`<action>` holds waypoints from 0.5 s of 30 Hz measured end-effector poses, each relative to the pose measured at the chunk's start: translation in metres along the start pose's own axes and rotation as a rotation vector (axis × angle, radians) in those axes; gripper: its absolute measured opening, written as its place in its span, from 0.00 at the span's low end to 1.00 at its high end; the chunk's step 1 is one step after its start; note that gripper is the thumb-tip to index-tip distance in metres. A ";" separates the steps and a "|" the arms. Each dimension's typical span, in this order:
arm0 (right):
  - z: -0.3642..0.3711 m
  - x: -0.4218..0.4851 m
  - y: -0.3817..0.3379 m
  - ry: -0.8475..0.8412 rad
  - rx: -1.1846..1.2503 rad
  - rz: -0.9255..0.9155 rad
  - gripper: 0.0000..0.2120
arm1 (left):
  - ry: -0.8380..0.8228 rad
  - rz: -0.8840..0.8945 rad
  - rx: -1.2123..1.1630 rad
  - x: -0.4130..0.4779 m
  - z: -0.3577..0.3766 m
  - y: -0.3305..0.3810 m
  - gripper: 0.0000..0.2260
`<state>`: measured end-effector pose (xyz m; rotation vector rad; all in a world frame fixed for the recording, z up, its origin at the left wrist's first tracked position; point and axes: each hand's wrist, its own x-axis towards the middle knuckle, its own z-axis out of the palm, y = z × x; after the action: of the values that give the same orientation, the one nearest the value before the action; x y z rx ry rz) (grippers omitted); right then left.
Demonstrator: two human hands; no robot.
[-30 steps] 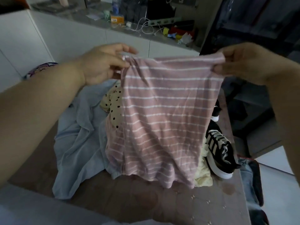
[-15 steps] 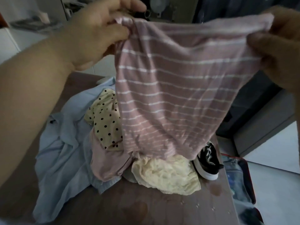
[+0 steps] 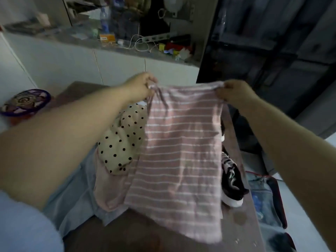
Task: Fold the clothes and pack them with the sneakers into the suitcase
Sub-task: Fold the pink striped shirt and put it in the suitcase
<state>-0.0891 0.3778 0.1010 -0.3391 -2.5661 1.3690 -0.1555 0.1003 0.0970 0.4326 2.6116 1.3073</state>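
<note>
Striped top [image 3: 183, 151] dropped lower, mid-frame; left hand [image 3: 140, 87] and right hand [image 3: 231, 92] each pinched an upper corner. Sneaker [image 3: 231, 180] lower right on counter [image 3: 163, 239].

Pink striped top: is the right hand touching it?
Touching. The head view shows the right hand pinching the upper corner of the pink striped top, with the fabric bunched at its fingertips.

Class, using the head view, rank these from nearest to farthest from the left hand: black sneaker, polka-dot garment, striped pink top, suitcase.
1. Striped pink top: pinched by the left hand.
2. Polka-dot garment: just below it.
3. Black sneaker: right, beyond the top.
4. Suitcase: floor, far right.
</note>
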 end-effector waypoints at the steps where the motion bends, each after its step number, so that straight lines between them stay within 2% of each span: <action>1: 0.010 0.002 0.015 0.009 -0.043 0.000 0.03 | 0.020 -0.004 0.061 0.004 0.012 -0.012 0.16; 4: 0.027 0.004 0.046 0.021 -0.089 0.012 0.07 | 0.066 0.038 0.063 0.007 0.035 -0.036 0.15; 6: 0.029 0.002 0.053 0.028 -0.041 0.042 0.05 | 0.076 0.087 0.019 0.005 0.039 -0.041 0.14; 8: 0.027 -0.004 0.050 0.021 0.101 0.051 0.07 | 0.091 0.144 -0.038 -0.004 0.036 -0.037 0.14; 10: 0.019 -0.021 0.042 -0.018 0.354 0.042 0.09 | 0.083 0.214 -0.092 -0.021 0.028 -0.028 0.14; 12: 0.006 -0.049 0.040 -0.119 0.538 -0.012 0.04 | 0.030 0.285 -0.112 -0.047 0.019 -0.021 0.17; 15: -0.016 -0.105 0.063 -0.362 0.576 -0.091 0.12 | -0.131 0.347 -0.190 -0.102 0.018 -0.025 0.25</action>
<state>0.0218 0.3931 0.0492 0.1349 -2.2426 2.1992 -0.0587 0.0644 0.0702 0.9356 2.3490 1.5519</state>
